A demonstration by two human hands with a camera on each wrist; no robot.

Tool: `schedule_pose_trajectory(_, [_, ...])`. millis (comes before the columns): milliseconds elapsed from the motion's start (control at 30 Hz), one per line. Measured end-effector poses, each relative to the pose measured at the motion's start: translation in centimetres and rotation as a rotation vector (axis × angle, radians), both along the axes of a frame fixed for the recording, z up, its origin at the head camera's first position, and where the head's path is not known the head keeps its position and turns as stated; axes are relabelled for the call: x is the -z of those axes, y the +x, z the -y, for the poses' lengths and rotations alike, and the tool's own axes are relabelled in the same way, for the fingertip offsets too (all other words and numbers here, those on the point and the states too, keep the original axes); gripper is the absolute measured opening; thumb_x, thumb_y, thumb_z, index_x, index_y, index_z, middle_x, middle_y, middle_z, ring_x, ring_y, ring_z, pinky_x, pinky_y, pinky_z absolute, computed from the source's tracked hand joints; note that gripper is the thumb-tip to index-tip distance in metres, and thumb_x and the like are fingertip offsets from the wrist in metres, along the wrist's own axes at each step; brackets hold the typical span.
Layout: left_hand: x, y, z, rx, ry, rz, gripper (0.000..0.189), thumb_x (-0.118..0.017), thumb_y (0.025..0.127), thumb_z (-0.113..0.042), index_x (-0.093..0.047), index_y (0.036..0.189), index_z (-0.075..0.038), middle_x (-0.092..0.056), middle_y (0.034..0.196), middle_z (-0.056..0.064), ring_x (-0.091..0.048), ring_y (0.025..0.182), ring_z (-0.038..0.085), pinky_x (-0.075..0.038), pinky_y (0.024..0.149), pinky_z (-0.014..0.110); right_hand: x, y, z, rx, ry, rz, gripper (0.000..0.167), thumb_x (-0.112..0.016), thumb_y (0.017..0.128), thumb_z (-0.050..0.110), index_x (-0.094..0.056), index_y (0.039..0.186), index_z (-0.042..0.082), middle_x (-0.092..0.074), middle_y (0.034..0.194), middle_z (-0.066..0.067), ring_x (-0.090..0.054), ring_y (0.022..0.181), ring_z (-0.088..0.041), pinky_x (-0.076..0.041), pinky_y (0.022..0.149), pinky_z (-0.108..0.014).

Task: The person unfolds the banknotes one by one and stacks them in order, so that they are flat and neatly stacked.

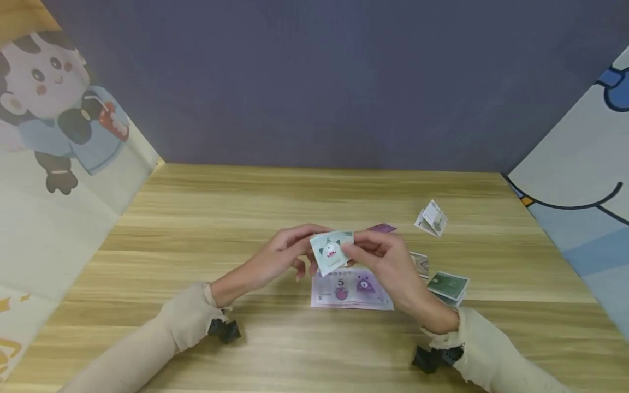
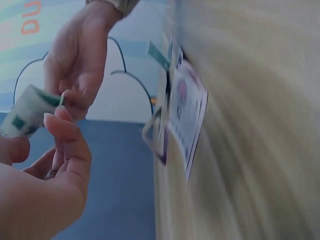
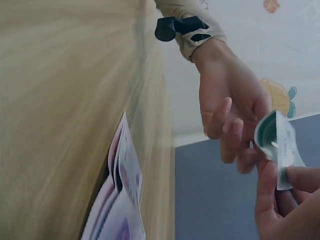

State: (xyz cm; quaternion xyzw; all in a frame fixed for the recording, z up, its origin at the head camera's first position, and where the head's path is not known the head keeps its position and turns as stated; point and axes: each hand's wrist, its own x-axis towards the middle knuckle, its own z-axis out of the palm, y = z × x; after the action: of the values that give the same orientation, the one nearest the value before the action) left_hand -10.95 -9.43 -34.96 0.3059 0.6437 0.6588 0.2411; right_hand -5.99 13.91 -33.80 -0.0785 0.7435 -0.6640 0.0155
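Note:
A pale green play banknote with a one-eyed monster printed on it [image 1: 330,252] is held above the table between both hands. My right hand [image 1: 390,265] pinches its right side, thumb on the printed face. On its left side my left hand [image 1: 287,248] grips it, with the fingers partly hidden behind the paper. The right wrist view shows the banknote [image 3: 287,145] bent over, its darker green side curving inward. In the left wrist view the banknote [image 2: 32,112] looks blurred. Below the hands, purple play banknotes marked 5 [image 1: 351,292] lie on the table.
To the right are a folded green banknote marked 2 [image 1: 448,285], a brownish banknote [image 1: 420,264] partly behind the right hand, and a folded whitish banknote [image 1: 433,219]. A dark purple piece [image 1: 382,227] lies beyond the hands. A dark panel [image 1: 334,82] bounds the wooden table's back.

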Motion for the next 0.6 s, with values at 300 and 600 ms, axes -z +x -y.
schedule_pose_trajectory(300, [0.5, 1.7, -1.5, 0.036, 0.057, 0.015, 0.042, -0.036, 0.110, -0.024, -0.048, 0.145, -0.004, -0.056, 0.086, 0.015, -0.052, 0.066, 0.019, -0.047, 0.050, 0.024, 0.5, 0.2, 0.2, -0.013, -0.062, -0.019, 0.017, -0.071, 0.093, 0.009, -0.073, 0.103, -0.005, -0.069, 0.089, -0.011, -0.069, 0.069, -0.023, -0.061, 0.072, -0.039])
schedule_pose_trajectory(600, [0.5, 2.2, -2.0, -0.017, 0.056, -0.037, 0.040, -0.038, 0.110, -0.022, -0.051, 0.142, -0.002, -0.056, 0.082, 0.011, -0.051, 0.064, 0.014, -0.046, 0.048, 0.023, 0.5, 0.3, 0.3, 0.046, 0.035, -0.024, 0.016, -0.073, 0.091, 0.012, -0.074, 0.099, -0.002, -0.073, 0.090, -0.014, -0.071, 0.068, -0.025, -0.061, 0.070, -0.039])
